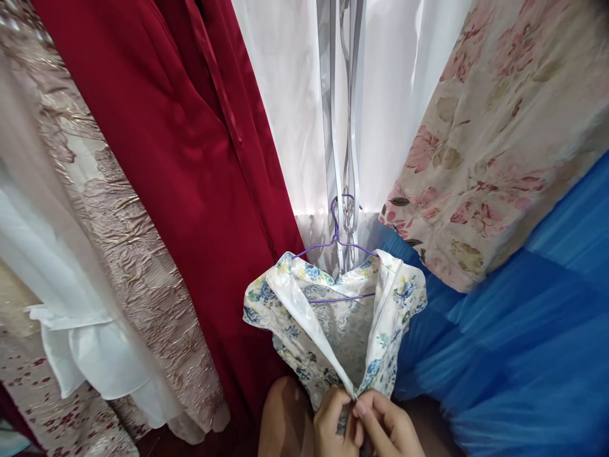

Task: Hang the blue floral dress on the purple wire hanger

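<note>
A white dress [304, 355] with blue and yellow flowers and short cap sleeves hangs on a purple wire hanger [337, 238]. Its front or back opening spreads into a deep V, with a plain white strip [309, 314] folded out along one side. At the bottom of the V, my left hand [332, 416] is closed on the fabric edge. Just beside it, my right hand [387, 422] pinches the other edge, thumb on top. Both hands nearly touch. Whatever fastening lies beneath the fingertips is too small to make out. The lower part of the dress is hidden behind my hands.
The purple hook meets white straps [352, 139] in front of a white cloth [285, 82]. Left hang a red garment [190, 178] and a textured pinkish one [137, 228]. Right are a pink-flowered fabric [466, 190] and blue tulle [504, 355]. A bare knee [285, 412] is below.
</note>
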A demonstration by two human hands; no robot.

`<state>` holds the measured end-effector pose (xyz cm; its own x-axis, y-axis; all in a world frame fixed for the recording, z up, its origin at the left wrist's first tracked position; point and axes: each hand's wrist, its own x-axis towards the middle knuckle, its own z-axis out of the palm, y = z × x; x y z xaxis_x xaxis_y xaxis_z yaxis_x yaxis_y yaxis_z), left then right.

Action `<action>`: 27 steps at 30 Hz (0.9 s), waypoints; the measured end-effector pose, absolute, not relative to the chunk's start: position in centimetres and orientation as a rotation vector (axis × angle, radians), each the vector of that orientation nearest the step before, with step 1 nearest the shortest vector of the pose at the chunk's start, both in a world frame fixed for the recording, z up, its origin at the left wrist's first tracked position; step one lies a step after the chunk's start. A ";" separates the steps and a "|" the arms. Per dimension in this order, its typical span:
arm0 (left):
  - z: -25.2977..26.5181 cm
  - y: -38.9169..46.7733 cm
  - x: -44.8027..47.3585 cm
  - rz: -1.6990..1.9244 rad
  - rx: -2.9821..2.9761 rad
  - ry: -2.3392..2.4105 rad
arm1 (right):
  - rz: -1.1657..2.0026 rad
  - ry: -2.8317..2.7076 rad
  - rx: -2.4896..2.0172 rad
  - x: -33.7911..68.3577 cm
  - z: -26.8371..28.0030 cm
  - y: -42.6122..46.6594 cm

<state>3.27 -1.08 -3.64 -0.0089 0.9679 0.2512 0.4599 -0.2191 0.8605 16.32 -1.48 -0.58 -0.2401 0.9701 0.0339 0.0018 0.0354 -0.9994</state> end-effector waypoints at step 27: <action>14.8 6.8 -1.5 1.430 2.093 1.275 | 1.041 -1.209 -0.854 13.8 16.7 8.8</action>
